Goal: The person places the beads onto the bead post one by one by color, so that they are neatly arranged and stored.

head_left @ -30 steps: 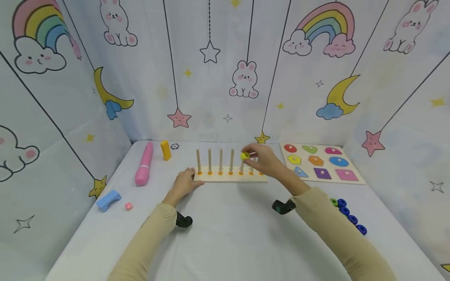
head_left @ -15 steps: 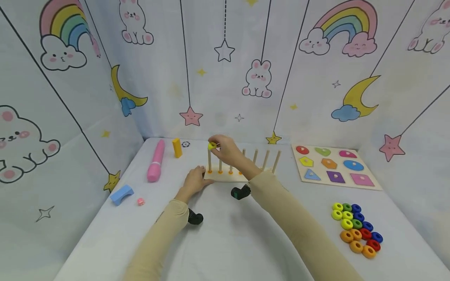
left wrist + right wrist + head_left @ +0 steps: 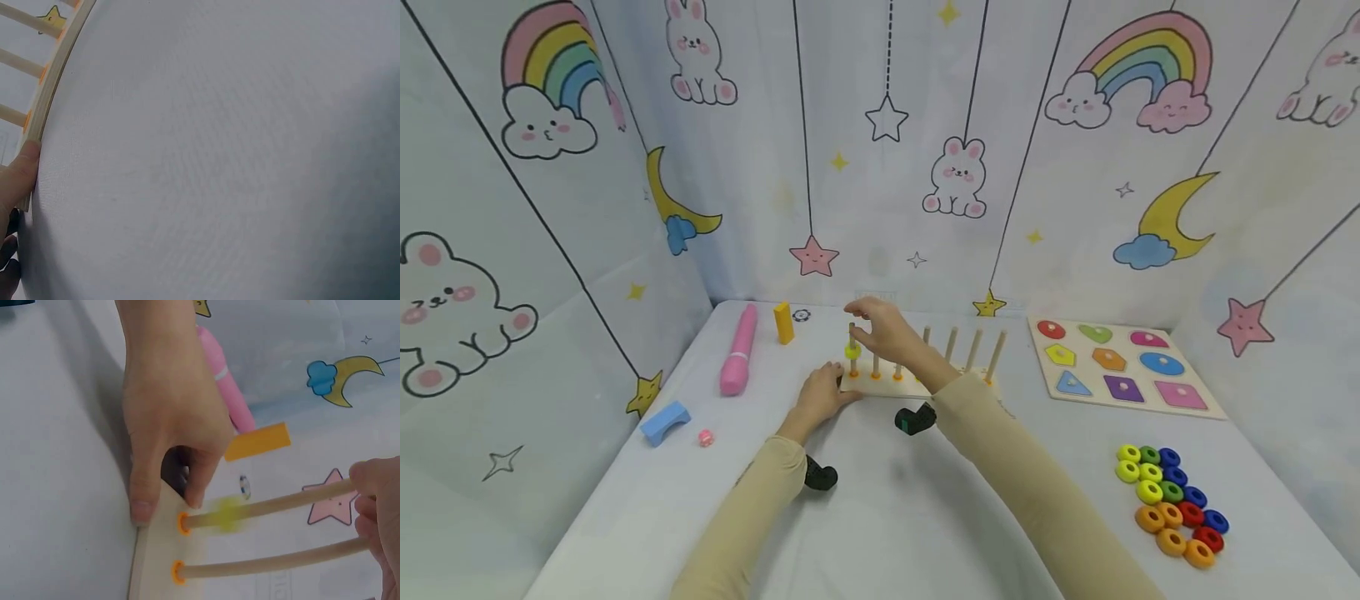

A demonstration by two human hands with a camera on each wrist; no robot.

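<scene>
A wooden peg board (image 3: 883, 387) with several upright pegs stands at the table's middle back. My left hand (image 3: 820, 398) pinches its left end, thumb on the front edge (image 3: 140, 509) and a finger on top. A yellow ring (image 3: 852, 352) sits partway down the leftmost peg and shows blurred in the right wrist view (image 3: 228, 512). Just above that peg's top hovers my right hand (image 3: 887, 329), fingers loose and holding nothing. The left wrist view shows only the board's edge (image 3: 56, 81), my thumb (image 3: 19, 175) and white tablecloth.
A pile of yellow, green, blue, red and orange rings (image 3: 1172, 500) lies at the front right. A shape puzzle board (image 3: 1120, 362) is at the back right. On the left are a pink cylinder (image 3: 739, 350), a yellow block (image 3: 783, 322), a blue arch (image 3: 664, 421) and a small pink piece (image 3: 705, 437).
My right hand carried the yellow ring leftward to the leftmost peg and let it go; the ring now sits lower on that peg. My left hand stayed on the board's end.
</scene>
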